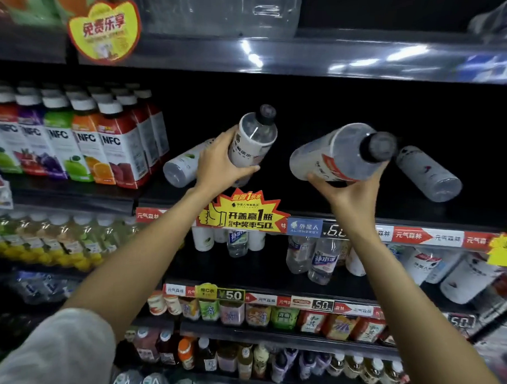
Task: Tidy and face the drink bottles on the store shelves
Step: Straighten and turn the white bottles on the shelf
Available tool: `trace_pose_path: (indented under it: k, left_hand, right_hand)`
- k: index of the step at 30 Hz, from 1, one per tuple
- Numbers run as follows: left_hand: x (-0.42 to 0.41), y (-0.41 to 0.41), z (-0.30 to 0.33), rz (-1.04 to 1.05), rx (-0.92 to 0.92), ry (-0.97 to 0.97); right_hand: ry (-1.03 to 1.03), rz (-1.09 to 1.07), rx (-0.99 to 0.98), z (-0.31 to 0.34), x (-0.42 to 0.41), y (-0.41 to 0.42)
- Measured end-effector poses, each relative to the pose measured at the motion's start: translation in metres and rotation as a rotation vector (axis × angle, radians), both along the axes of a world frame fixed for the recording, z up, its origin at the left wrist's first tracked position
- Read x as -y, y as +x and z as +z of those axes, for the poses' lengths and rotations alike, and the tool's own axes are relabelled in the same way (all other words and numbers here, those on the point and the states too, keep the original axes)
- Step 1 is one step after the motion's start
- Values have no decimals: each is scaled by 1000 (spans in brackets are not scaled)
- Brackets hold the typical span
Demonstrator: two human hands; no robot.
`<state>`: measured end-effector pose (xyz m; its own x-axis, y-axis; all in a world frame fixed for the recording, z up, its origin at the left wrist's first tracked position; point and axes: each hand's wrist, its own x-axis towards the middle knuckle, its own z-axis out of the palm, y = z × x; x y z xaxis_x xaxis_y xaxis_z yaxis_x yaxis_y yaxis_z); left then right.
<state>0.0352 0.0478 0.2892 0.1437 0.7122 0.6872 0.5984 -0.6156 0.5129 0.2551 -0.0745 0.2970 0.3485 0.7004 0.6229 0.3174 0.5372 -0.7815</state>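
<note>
My left hand [219, 159] grips a white-labelled bottle with a black cap [254, 140], held tilted above the dark shelf [389, 209]. My right hand [350, 186] holds from below a larger clear bottle with a red-and-white label [334, 154], its black cap pointing toward me. Behind my left hand, a white bottle with a green mark [181, 166] lies on its side. To the right, another white-labelled bottle [428, 173] lies tipped over on the shelf.
NFC juice cartons [84, 145] stand in rows at the left of the same shelf. A yellow promo tag [243, 211] hangs on the shelf edge. Lower shelves hold water bottles [321, 260], tea bottles [43, 242] and small drinks [271, 316].
</note>
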Motion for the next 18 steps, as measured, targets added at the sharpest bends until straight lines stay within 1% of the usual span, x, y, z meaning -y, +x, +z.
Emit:
trace_pose_path:
  k: [3,5,7,10,14,16,18]
  left_hand:
    - [-27,4,-7,70,83,-100]
    - [-44,3,-8,87,160,-168]
    - [-57,1,-7,98,181,-203]
    - [-68,1,-8,129,156,-201]
    - [-72,0,-7,149,77,-164]
    - [-72,-3,-8,125,47,-168]
    - [-72,-8,-10,55,19,-199]
  right_hand:
    - [-34,-14,104,-4,-23,-1]
    - [-92,16,165,-6,-42,-4]
    - [-167,30,197,-8,-65,-9]
    - [-251,18,210,-8,-100,-22]
    - [-293,-16,213,-7,-138,-38]
    - [-309,-33,202,-7,-151,-44]
    - [-331,-40,190,-8,-158,-47]
